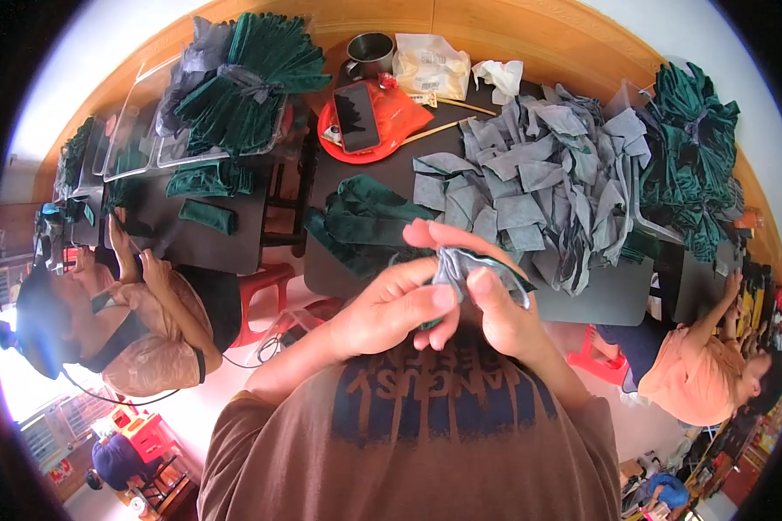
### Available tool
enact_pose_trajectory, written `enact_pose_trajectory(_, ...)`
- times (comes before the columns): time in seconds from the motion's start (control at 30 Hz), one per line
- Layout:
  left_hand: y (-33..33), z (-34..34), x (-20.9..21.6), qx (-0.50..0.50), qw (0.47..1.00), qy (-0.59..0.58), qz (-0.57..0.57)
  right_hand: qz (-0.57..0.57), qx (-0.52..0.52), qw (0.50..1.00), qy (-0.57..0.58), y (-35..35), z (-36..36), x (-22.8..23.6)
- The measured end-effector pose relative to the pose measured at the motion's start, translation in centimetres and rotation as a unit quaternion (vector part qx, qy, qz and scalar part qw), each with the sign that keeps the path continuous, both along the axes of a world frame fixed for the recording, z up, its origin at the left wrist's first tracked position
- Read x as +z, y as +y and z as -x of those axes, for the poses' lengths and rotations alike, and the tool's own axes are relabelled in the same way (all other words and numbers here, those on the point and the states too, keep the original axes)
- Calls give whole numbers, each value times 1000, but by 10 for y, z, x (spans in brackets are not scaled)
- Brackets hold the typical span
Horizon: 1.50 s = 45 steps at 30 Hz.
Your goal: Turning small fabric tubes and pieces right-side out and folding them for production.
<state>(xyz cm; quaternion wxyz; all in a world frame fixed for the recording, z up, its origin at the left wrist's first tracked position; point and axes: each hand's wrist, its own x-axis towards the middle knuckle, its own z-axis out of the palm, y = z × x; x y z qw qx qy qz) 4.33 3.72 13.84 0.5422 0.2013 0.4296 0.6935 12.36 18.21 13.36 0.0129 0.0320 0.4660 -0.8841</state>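
Note:
Close to my chest, a piece of grey fabric with dark green velvet on its other side (451, 267) is bunched up between my hands. My left hand (391, 304) pinches its gathered end between thumb and fingers. On the other side, my right hand (506, 319) grips the fabric with the thumb pressed against it, its fingers partly hidden behind the cloth. Beyond my hands, flat green velvet pieces (365, 221) lie on the dark table. A large heap of grey-backed fabric pieces (530, 165) spreads to their right.
A phone (357, 117) rests on a red plate (349, 160) near chopsticks (439, 130), a metal mug (371, 56) and a tissue pack (430, 66). Clear bins (161, 113) with green bundles (243, 82) stand left. Co-workers sit at both sides, near red stools (265, 295).

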Motion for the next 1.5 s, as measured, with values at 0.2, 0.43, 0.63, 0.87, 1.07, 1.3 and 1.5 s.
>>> enact_pose_trajectory(0.2,-12,6,-1,-133,990,10,35,-10,72,996,47,2,1,1)
enact_pose_trajectory(0.43,-8,10,0,-111,969,219,-14,-30,104,993,55,0,-3,-2)
enact_pose_trajectory(0.63,-3,1,-1,-46,997,68,14,-67,96,992,56,-1,0,4)
enact_pose_trajectory(0.87,-5,3,-7,-17,988,151,4,-110,-4,988,104,10,-5,-10)
enact_pose_trajectory(1.07,-4,1,-9,4,973,229,-29,-179,-21,978,110,12,-9,-11)
enact_pose_trajectory(1.3,-5,2,-1,-18,964,265,-23,-272,-28,951,145,16,-6,-12)
enact_pose_trajectory(1.5,-13,6,4,-12,925,380,19,-347,-55,912,209,13,0,-14)
